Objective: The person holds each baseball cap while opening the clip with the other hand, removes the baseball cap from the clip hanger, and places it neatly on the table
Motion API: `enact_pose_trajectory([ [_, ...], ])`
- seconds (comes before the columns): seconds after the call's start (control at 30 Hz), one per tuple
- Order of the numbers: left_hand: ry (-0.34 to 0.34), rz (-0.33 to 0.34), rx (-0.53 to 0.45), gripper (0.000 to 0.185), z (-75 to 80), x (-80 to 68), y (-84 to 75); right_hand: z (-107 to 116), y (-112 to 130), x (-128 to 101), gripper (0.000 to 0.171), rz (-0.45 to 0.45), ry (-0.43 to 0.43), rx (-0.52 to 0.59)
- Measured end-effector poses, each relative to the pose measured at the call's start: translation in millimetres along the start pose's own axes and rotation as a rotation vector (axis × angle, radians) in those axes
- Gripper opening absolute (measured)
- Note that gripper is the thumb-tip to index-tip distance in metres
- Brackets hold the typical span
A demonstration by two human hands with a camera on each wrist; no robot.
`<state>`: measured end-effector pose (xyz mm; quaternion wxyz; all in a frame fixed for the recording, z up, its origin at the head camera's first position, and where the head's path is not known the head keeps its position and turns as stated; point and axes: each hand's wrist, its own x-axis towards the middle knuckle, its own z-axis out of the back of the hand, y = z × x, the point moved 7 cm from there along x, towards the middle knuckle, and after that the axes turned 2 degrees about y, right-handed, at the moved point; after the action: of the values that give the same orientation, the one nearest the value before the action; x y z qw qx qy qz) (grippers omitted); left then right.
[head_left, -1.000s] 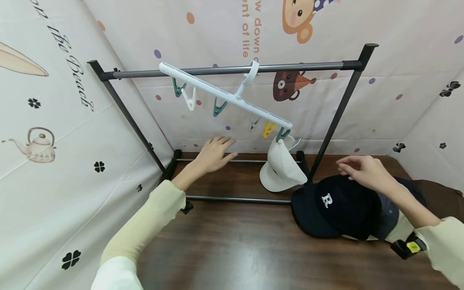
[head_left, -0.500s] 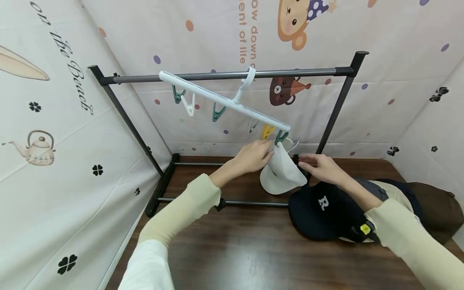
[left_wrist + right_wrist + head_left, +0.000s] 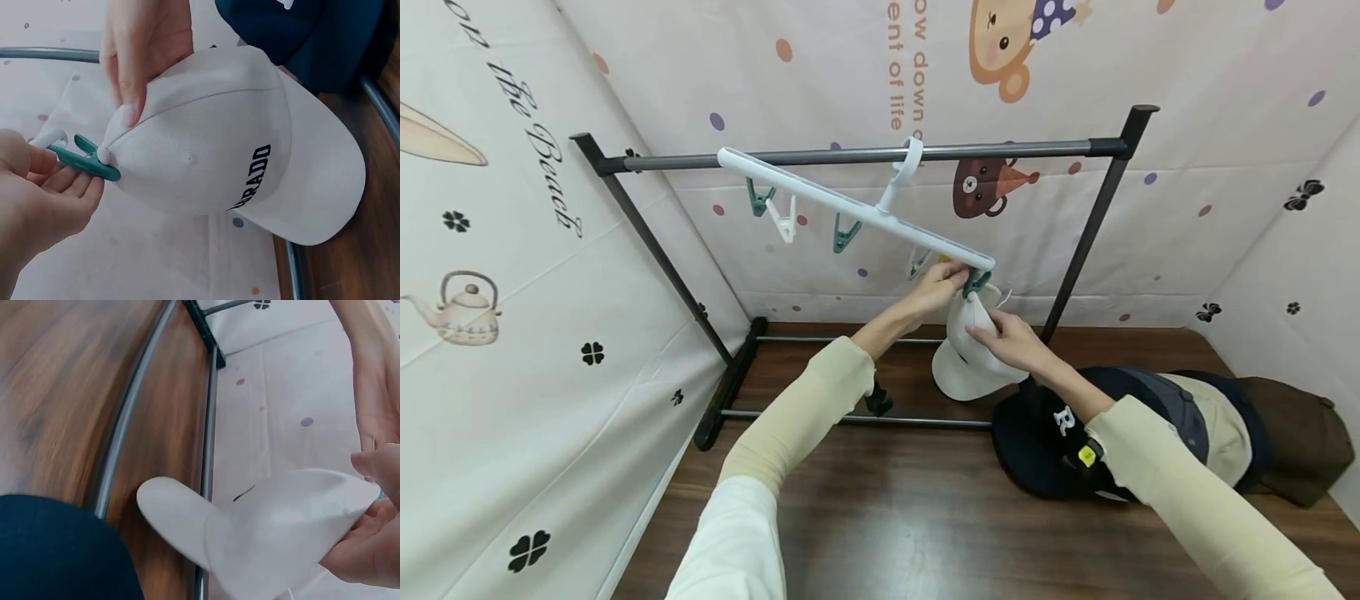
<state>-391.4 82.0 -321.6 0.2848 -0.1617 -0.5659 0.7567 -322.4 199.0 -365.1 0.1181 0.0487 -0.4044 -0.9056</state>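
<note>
A white cap (image 3: 973, 346) with dark lettering hangs by its crown top from a green clothespin (image 3: 90, 162) at the right, lower end of a tilted white hanger (image 3: 850, 204). My left hand (image 3: 938, 287) grips this clothespin, fingers beneath it and thumb near its handle end. The clothespin's tip still bites the cap's top in the left wrist view. My right hand (image 3: 1011, 340) pinches the crown just below the clothespin, its thumb (image 3: 131, 103) laid on the outside and the other fingers behind the fabric. The cap's brim (image 3: 319, 175) points down and away from the hands.
The hanger hooks over the top bar (image 3: 1007, 152) of a dark metal rack. Several other clothespins, such as a white one (image 3: 784, 221), dangle from it. A navy cap (image 3: 1030, 442) lies on the wooden floor at right, with a stack of more hats and a brown one (image 3: 1296, 433) behind.
Both hands have come inward to the hanging white cap. The left hand has taken hold of the green clothespin, and the right hand has moved left and pinched the crown.
</note>
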Motion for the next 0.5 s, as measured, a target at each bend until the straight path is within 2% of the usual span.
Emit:
enact_pose_trajectory([
  [0.3,0.015,0.105,-0.047,0.041,-2.6,3.7,8.6,-6.3,5.7,5.0,0.044,-0.007,0.020,0.084],
  [0.4,0.046,0.108,-0.071,0.040,-4.8,4.0,9.9,-8.2,7.7,2.6,0.044,0.000,0.046,0.115],
  [0.5,0.091,0.085,-0.106,0.041,-7.0,3.7,9.7,-8.2,8.7,0.8,0.046,0.007,0.069,0.144],
])
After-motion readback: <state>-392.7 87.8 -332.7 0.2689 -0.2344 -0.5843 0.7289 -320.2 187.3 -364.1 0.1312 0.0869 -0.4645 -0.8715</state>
